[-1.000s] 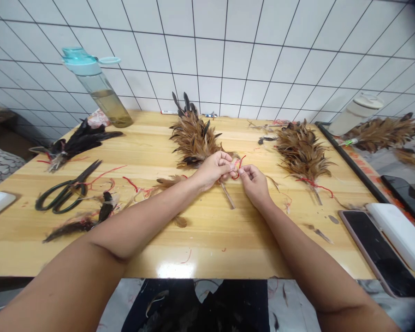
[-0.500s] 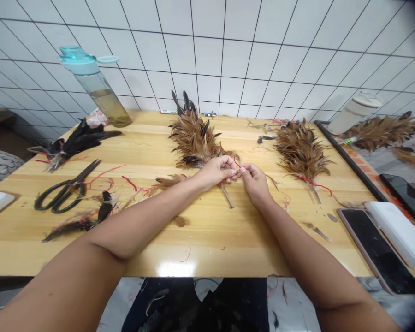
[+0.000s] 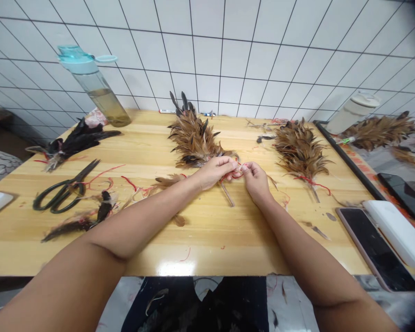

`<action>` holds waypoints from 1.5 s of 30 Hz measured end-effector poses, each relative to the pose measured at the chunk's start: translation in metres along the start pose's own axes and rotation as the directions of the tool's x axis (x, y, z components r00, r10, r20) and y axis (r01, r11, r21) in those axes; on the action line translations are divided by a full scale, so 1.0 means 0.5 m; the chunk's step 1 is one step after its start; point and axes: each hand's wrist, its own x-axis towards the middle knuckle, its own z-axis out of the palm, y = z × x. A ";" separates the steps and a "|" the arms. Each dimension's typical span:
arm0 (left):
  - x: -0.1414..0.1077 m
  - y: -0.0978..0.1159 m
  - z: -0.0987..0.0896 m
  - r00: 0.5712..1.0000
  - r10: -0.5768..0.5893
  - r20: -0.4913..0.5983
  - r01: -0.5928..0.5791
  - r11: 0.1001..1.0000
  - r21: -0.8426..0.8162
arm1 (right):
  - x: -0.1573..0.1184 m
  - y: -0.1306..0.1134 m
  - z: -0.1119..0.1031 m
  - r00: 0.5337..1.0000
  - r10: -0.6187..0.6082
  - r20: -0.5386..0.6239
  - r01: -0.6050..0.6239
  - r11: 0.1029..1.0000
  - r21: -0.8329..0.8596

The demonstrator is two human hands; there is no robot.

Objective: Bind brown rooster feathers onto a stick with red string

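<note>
A brown feather bundle [image 3: 194, 138] with black tips lies at the table's centre, its bare stem [image 3: 227, 193] pointing toward me. Beside the top of that stem, my left hand [image 3: 219, 170] pinches a red string [image 3: 236, 174]. Just to the right, my right hand [image 3: 255, 180] has its thumb and forefinger closed on the same string. The hands almost touch, and the left fingers partly hide the string and the stem's upper end.
Black scissors [image 3: 64, 189], dark feathers [image 3: 79, 140] and a tilted bottle [image 3: 105, 94] are on the left. A second brown bundle [image 3: 300, 150], a phone [image 3: 375, 246], a white box [image 3: 396, 233] and a cup [image 3: 354, 110] are on the right. Red string scraps [image 3: 134, 184] lie about.
The red string's loop between my fingers has changed shape and sits lower. Both hands stay in nearly the same place, still closed.
</note>
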 end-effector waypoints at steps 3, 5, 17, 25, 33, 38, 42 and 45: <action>0.004 -0.005 0.002 0.998 -0.041 -0.044 0.043 0.999 0.033 | -0.003 -0.008 0.001 1.000 -0.018 0.009 0.019 0.999 -0.036; 0.005 -0.007 0.002 0.996 -0.062 -0.061 0.067 0.994 0.082 | -0.005 -0.011 0.003 1.000 -0.015 0.008 0.016 0.999 -0.038; 0.004 -0.005 0.004 0.990 0.018 -0.142 0.000 0.993 0.120 | 0.000 -0.005 -0.001 0.998 0.031 -0.051 -0.026 0.995 0.094; 0.010 -0.009 0.002 0.965 -0.030 -0.259 0.030 1.000 -0.007 | -0.008 -0.013 -0.002 0.999 -0.035 -0.038 0.034 0.999 -0.042; 0.007 -0.009 -0.009 0.993 -0.030 -0.118 0.019 0.996 -0.092 | -0.017 -0.014 -0.003 0.977 -0.203 0.063 0.213 0.930 -0.299; 0.006 -0.008 -0.007 0.988 -0.022 -0.155 0.020 1.000 -0.017 | -0.016 -0.014 -0.004 0.978 -0.194 0.081 0.210 0.927 -0.312; 0.002 -0.003 -0.005 0.984 -0.014 -0.177 0.028 0.997 0.075 | -0.015 -0.013 -0.004 0.981 -0.176 0.083 0.193 0.933 -0.302; 0.002 -0.001 -0.005 0.984 0.030 -0.178 -0.019 0.998 0.064 | -0.014 -0.011 -0.004 0.984 -0.161 0.077 0.177 0.937 -0.301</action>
